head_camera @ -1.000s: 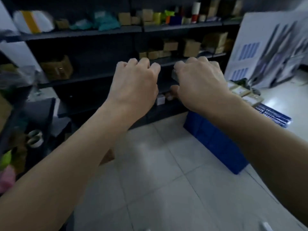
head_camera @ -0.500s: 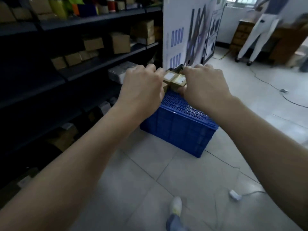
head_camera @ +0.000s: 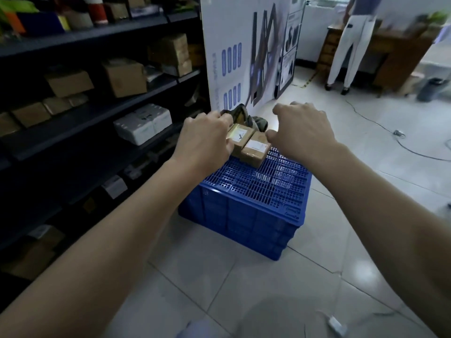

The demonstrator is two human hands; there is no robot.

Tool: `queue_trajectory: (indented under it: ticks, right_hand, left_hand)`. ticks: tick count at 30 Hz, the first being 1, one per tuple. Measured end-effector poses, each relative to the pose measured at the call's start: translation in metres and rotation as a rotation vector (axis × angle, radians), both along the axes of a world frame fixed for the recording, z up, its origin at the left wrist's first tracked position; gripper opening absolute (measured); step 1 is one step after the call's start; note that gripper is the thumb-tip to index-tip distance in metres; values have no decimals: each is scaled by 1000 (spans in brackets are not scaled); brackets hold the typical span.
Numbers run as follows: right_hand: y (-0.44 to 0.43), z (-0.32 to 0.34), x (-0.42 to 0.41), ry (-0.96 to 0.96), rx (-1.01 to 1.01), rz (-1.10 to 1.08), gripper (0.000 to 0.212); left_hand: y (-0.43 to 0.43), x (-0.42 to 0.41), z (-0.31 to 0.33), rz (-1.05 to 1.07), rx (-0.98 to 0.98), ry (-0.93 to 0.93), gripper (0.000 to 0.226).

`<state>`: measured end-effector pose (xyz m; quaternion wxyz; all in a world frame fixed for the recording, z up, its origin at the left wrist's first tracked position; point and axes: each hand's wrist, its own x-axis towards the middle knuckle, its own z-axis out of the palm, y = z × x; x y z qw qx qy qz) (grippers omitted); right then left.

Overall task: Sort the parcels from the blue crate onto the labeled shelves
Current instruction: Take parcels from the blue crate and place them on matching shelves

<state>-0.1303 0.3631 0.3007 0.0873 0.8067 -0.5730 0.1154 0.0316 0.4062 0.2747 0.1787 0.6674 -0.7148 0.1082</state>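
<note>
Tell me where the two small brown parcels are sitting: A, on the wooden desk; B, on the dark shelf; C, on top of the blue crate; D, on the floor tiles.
C: both brown parcels lie side by side on the slatted top of the blue crate, at its far end.

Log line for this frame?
reach | left hand at left parcel, grip unclear | right hand empty, near right parcel | both on blue crate

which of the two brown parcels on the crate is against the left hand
The farther parcel, the one with the dark mark on its white label; the left hand covers its left edge. The nearer parcel sits toward the right hand.
</note>
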Motion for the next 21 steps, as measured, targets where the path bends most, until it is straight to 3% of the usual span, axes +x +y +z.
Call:
queue_trajectory:
  ticks: [12,21]
  right_hand:
    - [-212,-50,36,-48,108,-44,36]
    - [-391,-110,66,-128,285,-151,37]
  left_hand:
    - [-237,38,-37,-70,119,99,30]
    - [-430,76,-82,-92,327,215,35]
